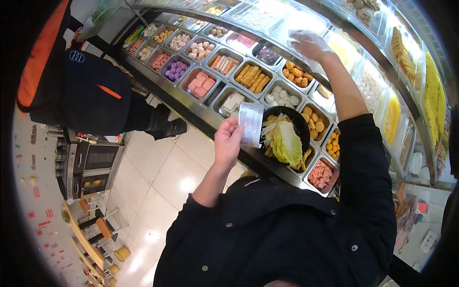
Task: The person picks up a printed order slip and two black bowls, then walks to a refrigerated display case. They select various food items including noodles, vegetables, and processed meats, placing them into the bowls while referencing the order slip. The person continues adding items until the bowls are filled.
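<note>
A white printed paper slip (251, 125) is pinched between the thumb and fingers of my bare left hand (227, 142), just left of a black bowl. This bowl (303, 125) rests on the metal trays and holds a pale green cabbage leaf (287, 145), with thin whitish strands beside it. My right hand (311, 44), in a clear plastic glove, reaches up over the raised row of trays at the far side. Its fingers look stretched out and apart, and I see nothing held in them. Glare blurs the food under it.
Metal trays hold pink blocks (201, 85), purple balls (176, 70), brown rolls (252, 78) and minced meat (320, 174). A metal rail (267, 32) runs before the raised trays. A person in dark clothes (81, 91) stands at the left. Stools (103, 228) stand on the tiled floor.
</note>
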`<action>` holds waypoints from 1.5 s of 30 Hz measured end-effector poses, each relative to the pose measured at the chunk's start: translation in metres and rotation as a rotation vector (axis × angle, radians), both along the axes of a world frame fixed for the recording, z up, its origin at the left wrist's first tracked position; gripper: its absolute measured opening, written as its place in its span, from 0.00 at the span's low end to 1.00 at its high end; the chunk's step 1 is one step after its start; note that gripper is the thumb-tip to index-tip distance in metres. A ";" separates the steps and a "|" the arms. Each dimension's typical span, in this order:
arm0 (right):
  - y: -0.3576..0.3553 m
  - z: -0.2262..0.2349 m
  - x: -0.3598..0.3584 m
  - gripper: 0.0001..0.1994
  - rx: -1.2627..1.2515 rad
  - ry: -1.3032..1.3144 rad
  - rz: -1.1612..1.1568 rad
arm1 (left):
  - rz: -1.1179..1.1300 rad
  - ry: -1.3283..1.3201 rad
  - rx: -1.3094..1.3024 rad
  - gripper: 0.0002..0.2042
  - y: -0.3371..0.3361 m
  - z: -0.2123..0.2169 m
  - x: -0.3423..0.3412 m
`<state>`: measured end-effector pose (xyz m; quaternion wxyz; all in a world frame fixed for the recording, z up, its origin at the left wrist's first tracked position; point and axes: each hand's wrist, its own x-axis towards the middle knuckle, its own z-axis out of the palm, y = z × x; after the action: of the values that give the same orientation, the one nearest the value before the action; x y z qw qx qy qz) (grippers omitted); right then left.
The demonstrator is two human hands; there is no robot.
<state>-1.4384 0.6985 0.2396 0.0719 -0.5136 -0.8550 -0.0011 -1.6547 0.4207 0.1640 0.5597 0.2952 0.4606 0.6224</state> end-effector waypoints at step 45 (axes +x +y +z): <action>-0.289 -0.038 -0.006 0.13 -0.668 1.254 -0.170 | -0.104 -0.139 0.145 0.06 -0.059 0.055 -0.004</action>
<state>-1.4448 0.4090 0.2012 0.3883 -0.4768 -0.5645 0.5506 -1.6591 0.3621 0.2194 0.5988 0.3146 0.3587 0.6432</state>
